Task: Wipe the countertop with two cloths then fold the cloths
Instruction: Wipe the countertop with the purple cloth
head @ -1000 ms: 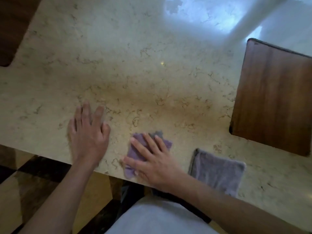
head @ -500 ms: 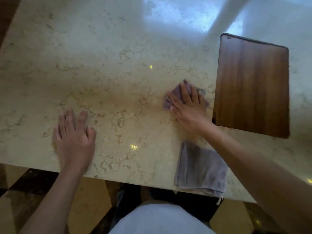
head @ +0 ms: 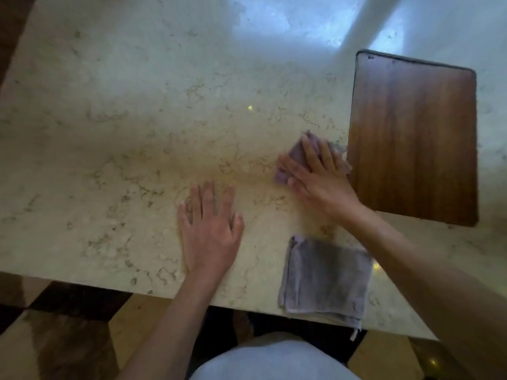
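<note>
My right hand [head: 319, 176] lies flat on a small purple cloth [head: 295, 156], pressing it onto the beige marble countertop [head: 137, 133] right beside the left edge of a wooden board. A second, greyish-purple cloth [head: 326, 281] rests folded near the counter's front edge, under my right forearm, with one corner hanging over the edge. My left hand [head: 210, 229] is spread palm-down on the bare stone, left of the folded cloth, holding nothing.
A dark wooden cutting board [head: 414, 138] lies on the counter at the right, touching the purple cloth's far side. The counter's front edge runs along the bottom, with a checkered floor [head: 63, 338] below. Window light glares on the far stone.
My right hand slid the purple cloth from the front edge up and right to the wooden board, where it stays. The left hand rests flat; the view shifted.
</note>
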{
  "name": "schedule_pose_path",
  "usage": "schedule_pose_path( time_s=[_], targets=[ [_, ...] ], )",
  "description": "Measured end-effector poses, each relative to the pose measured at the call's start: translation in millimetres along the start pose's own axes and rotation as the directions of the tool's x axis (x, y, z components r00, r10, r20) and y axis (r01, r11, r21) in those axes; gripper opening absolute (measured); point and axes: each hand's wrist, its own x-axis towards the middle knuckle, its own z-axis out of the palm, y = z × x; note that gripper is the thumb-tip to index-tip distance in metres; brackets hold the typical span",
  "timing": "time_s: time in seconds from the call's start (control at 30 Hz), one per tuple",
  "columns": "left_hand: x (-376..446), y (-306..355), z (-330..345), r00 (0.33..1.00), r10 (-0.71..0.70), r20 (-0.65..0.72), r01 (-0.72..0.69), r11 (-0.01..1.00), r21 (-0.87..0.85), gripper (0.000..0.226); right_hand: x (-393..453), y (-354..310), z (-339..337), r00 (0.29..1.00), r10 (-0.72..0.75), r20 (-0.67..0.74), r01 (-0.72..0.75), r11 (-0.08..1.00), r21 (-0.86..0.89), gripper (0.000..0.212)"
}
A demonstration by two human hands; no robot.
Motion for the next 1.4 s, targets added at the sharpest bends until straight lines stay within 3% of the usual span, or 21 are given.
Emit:
schedule_pose_path(
  time_s=[0.13, 0.2, 0.33, 0.43, 0.53, 0.6, 0.73, 0.87, 1.03, 1.13, 1.2, 1.27, 1.33, 1.4],
  targets=[
    [0, 1, 1, 1.0, -0.012, -0.014, 0.012, 1.0, 0.015, 0.06, -41, -2, -1, 0.983, -0.139, 0.118, 0.129, 0.988, 0.089, 0.047],
    [1, 1, 1, 1.0, -0.004, -0.009, 0.005, 1.0, 0.01, 0.06, -12, 12, -8, 0.995, -0.086, 0.051, 0.084, 0.996, 0.044, 0.049],
    [2, 1, -4, 0.999, -0.028, 0.016, 0.029, 0.999, -0.034, 0.06, 57, -3, -15, 0.979, 0.168, -0.112, -0.17, 0.985, -0.008, 0.063],
    [2, -1, -9, 0.997, -0.075, 0.008, 0.075, 0.968, -0.241, 0.058, 59, -70, -2, 0.994, 0.108, -0.028, -0.105, 0.991, 0.083, 0.055],
    [0, -11, -21, 0.981, -0.194, -0.01, 0.151, 0.793, -0.59, 0.052, 8, -150, 25, 0.996, -0.087, -0.006, 0.087, 0.989, 0.121, 0.057],
    [-8, -26, -30, 0.96, -0.279, -0.019, 0.196, 0.72, -0.666, 0.048, -31, -176, 45, 0.989, -0.145, -0.029, 0.148, 0.982, 0.12, 0.057],
    [-31, -65, -32, 0.959, -0.284, -0.019, 0.234, 0.826, -0.512, 0.05, -37, -154, 51, 0.989, -0.037, -0.141, 0.048, 0.996, 0.076, 0.053],
    [-48, -101, -18, 0.994, -0.106, -0.013, 0.102, 0.978, -0.184, 0.055, -30, -177, 46, 0.976, 0.202, -0.077, -0.19, 0.972, 0.141, 0.058],
    [-50, -116, -18, 0.999, 0.006, 0.045, -0.001, 0.994, -0.106, 0.058, -106, -240, 67, 0.995, 0.048, -0.086, -0.038, 0.993, 0.112, 0.054],
    [-49, -117, -28, 0.997, 0.008, 0.08, 0.005, 0.987, -0.164, 0.059, -105, -237, 44, 0.997, 0.06, -0.04, -0.048, 0.966, 0.254, 0.051],
    [-51, -113, -37, 0.994, -0.074, 0.083, 0.097, 0.937, -0.335, 0.057, -94, -227, 21, 0.988, 0.144, -0.049, -0.097, 0.844, 0.527, 0.049],
    [-56, -103, -54, 0.972, -0.195, 0.134, 0.236, 0.809, -0.539, 0.054, -84, -206, 1, 0.938, 0.331, -0.105, -0.169, 0.699, 0.695, 0.048],
    [-65, -94, -66, 0.919, -0.311, 0.242, 0.391, 0.645, -0.657, 0.045, -76, -185, -12, 0.869, 0.48, -0.119, -0.271, 0.663, 0.697, 0.035],
    [-74, -90, -71, 0.815, -0.4, 0.418, 0.572, 0.449, -0.686, 0.034, -69, -178, -16, 0.861, 0.508, 0.008, -0.385, 0.642, 0.662, 0.027]
  ],
)
